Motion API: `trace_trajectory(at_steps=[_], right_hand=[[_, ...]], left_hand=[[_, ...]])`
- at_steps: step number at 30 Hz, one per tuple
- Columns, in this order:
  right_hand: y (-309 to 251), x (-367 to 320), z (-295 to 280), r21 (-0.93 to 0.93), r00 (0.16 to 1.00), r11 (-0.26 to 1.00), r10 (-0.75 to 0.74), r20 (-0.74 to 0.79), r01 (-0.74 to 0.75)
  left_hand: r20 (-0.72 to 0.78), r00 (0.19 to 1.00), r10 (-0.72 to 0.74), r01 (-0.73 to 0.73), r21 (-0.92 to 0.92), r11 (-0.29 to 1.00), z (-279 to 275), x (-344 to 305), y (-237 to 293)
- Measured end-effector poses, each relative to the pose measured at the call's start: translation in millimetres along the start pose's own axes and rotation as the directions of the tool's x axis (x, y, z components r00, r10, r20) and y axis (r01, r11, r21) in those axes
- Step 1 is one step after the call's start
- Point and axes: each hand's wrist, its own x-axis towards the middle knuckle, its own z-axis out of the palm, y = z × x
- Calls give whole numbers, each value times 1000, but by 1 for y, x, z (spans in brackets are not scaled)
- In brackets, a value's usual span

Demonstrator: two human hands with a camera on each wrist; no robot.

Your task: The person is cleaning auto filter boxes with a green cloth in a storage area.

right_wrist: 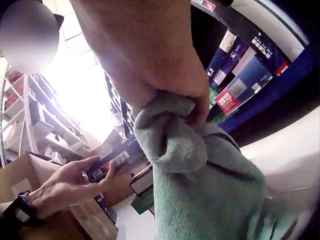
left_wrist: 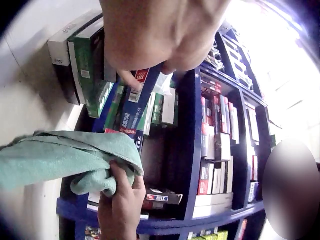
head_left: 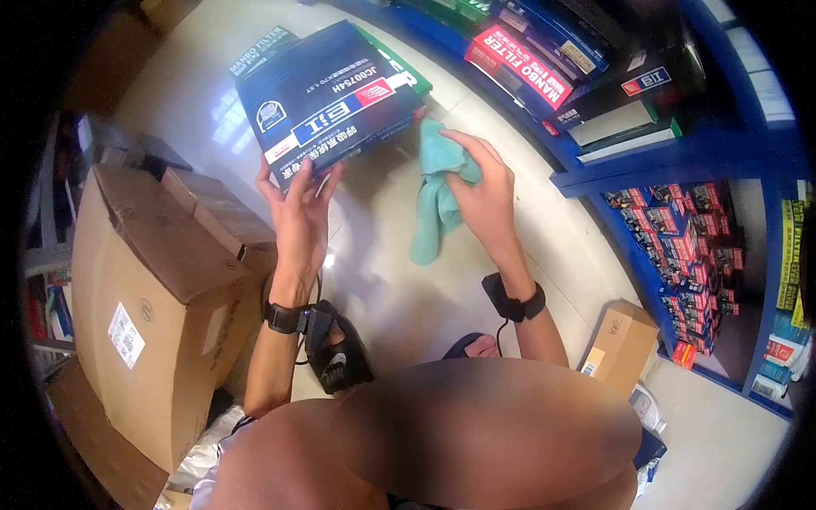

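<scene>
Box (head_left: 319,81): being held at near edge by left grip (head_left: 299,208); likely stiff.
Cloth (head_left: 428,223): being pinched by right grip (head_left: 490,194); likely soft.

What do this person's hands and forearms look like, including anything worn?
The left hand and right hand are gloveless, with bare forearms. Black straps circle the wrists, each carrying a small, boxy dark device with a thin dark cable.
</scene>
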Motion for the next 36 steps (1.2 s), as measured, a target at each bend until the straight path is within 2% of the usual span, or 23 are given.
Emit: trace_trajectory(at_steps=[2,5,8,10,13,17,20,22,23,25,26,27,28,29,31,32,34,35,36], right_hand=[[3,11,7,-1,999,1000,14,44,-14],[6,21,16,-8,995,1000,4,99,-3],[4,28,20,-41,993,996,-72,94,76],[-3,28,16,-106,991,994,1,133,13],[-7,25,10,-132,991,991,42,128,-25],[-8,17,1,-166,993,985,52,102,-34],[-7,5,-6,-262,994,963,87,71,-66],[1,-6,-6,-401,994,916,60,96,-16],[5,-12,-5,-405,995,914,60,85,-21],[16,-26,0,-538,986,842,60,157,35],[28,-34,4,-543,988,839,53,145,35],[42,-44,9,-616,979,785,71,190,63],[50,-50,10,-684,968,723,94,233,94],[58,-55,9,-689,971,718,86,224,96],[61,-61,7,-713,935,694,179,305,100],[63,-63,6,-716,939,691,173,296,99],[62,-63,2,-687,925,723,206,318,75],[61,-63,-1,-690,930,720,200,309,75],[57,-60,-4,-670,917,738,207,340,82]], left_hand=[[-28,999,-27,26,-16,1000,-6,7,0],[19,999,28,-27,-57,998,-12,16,-1],[4,996,88,-88,13,996,-12,25,-4],[23,995,93,-94,34,995,-15,33,-8],[0,993,116,-116,9,993,-17,45,-14],[-42,996,80,-78,47,996,-21,53,-20],[-84,995,53,-41,142,989,-27,60,-28],[-81,992,93,-79,158,984,-29,62,-32],[-63,994,88,-76,175,982,-33,63,-31],[-66,995,81,-64,226,972,-33,59,-30],[-80,993,84,-59,273,960,-33,58,-29],[-94,988,121,-78,372,925,-40,59,-31],[-80,989,125,-88,364,927,-35,55,-30],[-112,981,159,-98,425,900,-31,49,-27],[-180,946,270,-121,576,809,-29,40,-27],[-171,946,274,-131,573,809,-29,36,-30],[-80,890,449,-257,727,637,-28,28,-36],[-14,859,512,-340,733,590,-26,27,-40],[-6,855,519,-354,725,591,-23,25,-41]])
